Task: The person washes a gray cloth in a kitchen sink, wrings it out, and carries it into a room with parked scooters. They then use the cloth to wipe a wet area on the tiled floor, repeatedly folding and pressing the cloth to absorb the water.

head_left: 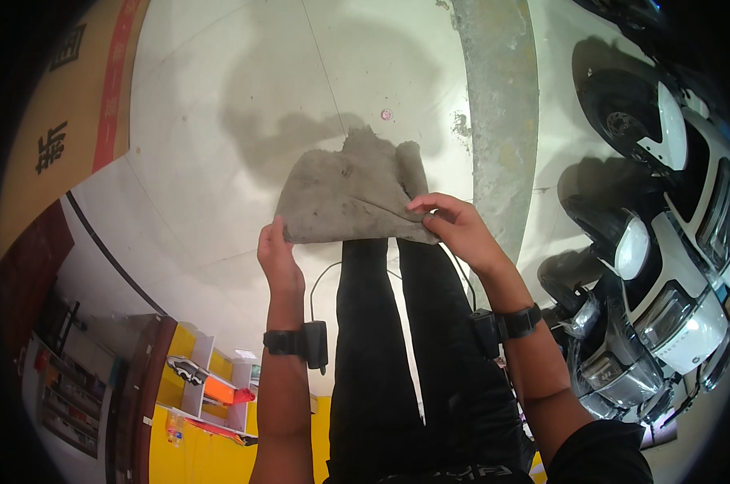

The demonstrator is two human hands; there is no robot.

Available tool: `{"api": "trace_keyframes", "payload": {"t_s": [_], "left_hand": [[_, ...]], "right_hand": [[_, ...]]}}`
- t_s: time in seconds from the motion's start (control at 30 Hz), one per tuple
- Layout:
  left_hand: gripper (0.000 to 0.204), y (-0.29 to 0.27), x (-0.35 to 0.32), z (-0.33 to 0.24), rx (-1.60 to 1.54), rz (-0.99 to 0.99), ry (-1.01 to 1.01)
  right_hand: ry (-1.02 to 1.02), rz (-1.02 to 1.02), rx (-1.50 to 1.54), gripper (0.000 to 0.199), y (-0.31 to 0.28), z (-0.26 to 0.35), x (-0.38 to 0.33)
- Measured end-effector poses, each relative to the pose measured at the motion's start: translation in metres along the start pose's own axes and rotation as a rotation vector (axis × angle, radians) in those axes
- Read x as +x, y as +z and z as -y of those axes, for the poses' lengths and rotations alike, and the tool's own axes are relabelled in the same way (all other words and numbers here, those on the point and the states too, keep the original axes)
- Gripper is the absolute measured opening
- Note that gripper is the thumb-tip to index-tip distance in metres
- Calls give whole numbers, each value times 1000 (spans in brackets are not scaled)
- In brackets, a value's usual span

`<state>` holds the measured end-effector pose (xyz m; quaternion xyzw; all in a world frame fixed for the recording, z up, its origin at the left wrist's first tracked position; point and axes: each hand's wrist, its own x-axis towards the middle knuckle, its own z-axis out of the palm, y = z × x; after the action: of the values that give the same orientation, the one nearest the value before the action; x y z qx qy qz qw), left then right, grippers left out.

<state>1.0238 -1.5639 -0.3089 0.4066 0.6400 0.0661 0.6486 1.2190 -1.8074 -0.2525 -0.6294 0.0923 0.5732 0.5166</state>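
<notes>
I hold a grey, worn cloth [349, 189] spread out in front of me above a pale tiled floor. My left hand [279, 260] pinches its near left corner. My right hand [454, 226] grips its near right edge, thumb and fingers closed on the fabric. The cloth hangs away from me, its far edge bunched and uneven. Black bands with small devices sit on both wrists. Below the cloth my legs [397, 355] in black trousers are in view.
A grey concrete strip [502, 105] runs across the floor at the right. Several parked scooters [671, 242] in black and white stand at the far right. At lower left are a yellow and white shelf unit [208, 387] and a dark shelf rack [66, 387].
</notes>
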Motion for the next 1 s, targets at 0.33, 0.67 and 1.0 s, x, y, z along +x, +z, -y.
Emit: {"api": "trace_keyframes", "payload": {"t_s": [0.33, 0.67, 1.0], "left_hand": [[20, -25, -8, 4, 242, -106, 143], [41, -42, -33, -19, 217, -76, 163], [81, -25, -54, -39, 164, 280, 240]], "right_hand": [[-193, -157, -241, 32, -3, -16, -6], [-365, -194, -447, 32, -2, -9, -31], [-385, -252, -413, 24, -1, -22, -28]]}}
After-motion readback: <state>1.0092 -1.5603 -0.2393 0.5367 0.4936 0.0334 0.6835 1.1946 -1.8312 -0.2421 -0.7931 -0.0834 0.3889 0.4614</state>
